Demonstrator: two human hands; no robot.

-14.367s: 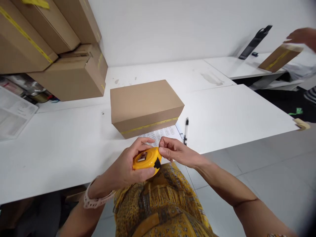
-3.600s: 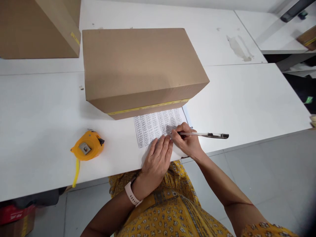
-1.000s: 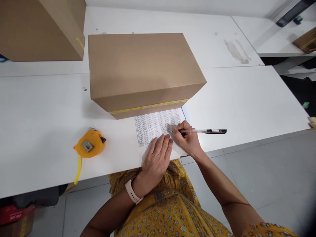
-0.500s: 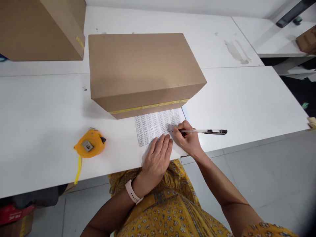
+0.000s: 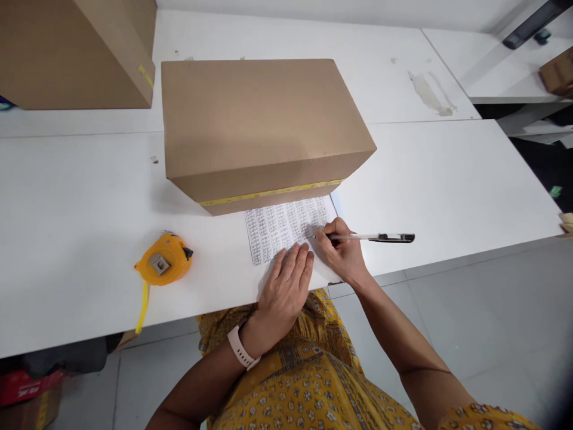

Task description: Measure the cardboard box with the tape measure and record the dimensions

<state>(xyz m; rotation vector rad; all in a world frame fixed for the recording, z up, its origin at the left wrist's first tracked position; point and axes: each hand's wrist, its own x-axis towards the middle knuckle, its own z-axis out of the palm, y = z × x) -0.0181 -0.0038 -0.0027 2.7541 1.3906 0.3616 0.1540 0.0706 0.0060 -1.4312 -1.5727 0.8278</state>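
My right hand is closed round a clear pen whose tip rests on a sheet of paper filled with rows of small handwriting. My left hand lies flat and open on the lower part of that sheet, fingers together, a pale watch on its wrist. A closed brown cardboard box with a yellow tape line stands just behind the sheet and covers its top edge. A yellow tape measure lies on the white table to the left, its blade hanging over the front edge.
Another large cardboard box stands at the back left. A second white desk at the far right carries a small brown box and a dark object. Grey tiled floor lies to the right.
Over the last second the pen has shifted only slightly on the sheet. Long before, both hands held the tape measure, which now lies on the table.
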